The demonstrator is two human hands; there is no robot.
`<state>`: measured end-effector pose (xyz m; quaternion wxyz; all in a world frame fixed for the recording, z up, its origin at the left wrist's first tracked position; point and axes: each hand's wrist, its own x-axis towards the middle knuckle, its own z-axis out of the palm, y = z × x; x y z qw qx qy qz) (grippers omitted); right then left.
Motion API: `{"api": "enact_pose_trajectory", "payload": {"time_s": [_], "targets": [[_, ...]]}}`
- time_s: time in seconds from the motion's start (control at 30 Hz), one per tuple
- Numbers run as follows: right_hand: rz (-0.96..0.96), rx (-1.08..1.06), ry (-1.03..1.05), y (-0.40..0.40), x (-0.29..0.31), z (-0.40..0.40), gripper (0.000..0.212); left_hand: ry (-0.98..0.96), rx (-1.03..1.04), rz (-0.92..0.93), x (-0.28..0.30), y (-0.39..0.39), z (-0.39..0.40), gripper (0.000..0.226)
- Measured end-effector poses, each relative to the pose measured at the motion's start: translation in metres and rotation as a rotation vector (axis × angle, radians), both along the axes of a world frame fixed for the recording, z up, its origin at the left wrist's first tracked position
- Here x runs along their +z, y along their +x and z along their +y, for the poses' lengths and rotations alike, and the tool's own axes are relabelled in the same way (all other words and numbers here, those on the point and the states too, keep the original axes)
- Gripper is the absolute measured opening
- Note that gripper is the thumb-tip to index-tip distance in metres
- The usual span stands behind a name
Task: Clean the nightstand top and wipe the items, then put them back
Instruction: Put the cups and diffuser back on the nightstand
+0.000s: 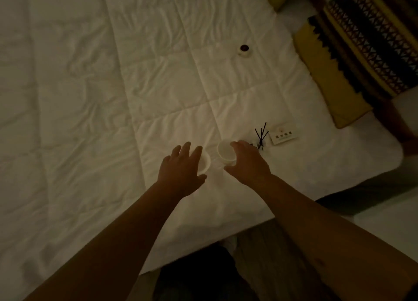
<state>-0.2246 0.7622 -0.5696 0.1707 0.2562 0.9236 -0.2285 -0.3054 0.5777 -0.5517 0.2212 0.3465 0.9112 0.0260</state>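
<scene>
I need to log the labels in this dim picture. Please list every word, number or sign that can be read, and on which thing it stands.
Small white rectangular card on the white quilted bed cover: a short row of dark marks and a faint round sign above it, too small and blurred to read.
Two white round cups by the hands: no text shows.
Small white round jar with dark top: no text shows.

Both forearms are bare to the frame's edge, no sleeves showing; the left hand and right hand wear nothing.

Wrinkled matt cloth quilt; woven cushion
</scene>
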Motion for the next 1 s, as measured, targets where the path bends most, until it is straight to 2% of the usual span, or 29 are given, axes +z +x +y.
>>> {"api": "enact_pose_trajectory", "payload": {"time_s": [0.2,0.3,0.43,0.6,1.0], "targets": [[-0.138,0.133,0.073,-0.037,-0.062,0.022,0.098,-0.112,-0.062,-0.058,-0.064,-0.02,0.028,0.099],[-0.203,0.201,0.05,-0.043,-0.078,0.027,0.1,-0.127,-0.092,-0.076,-0.081,-0.021,0.028,0.095],[-0.117,0.227,0.097,-0.039,-0.084,0.024,0.086,-0.071,-0.096,-0.059,-0.095,-0.025,0.023,0.088],[-0.041,0.205,0.14,-0.033,-0.081,0.013,0.074,-0.036,-0.099,-0.11,-0.101,-0.023,0.027,0.093],[0.086,0.13,0.116,-0.01,-0.08,0.005,0.083,-0.038,-0.18,-0.068,-0.089,-0.021,0.044,0.092]]}}
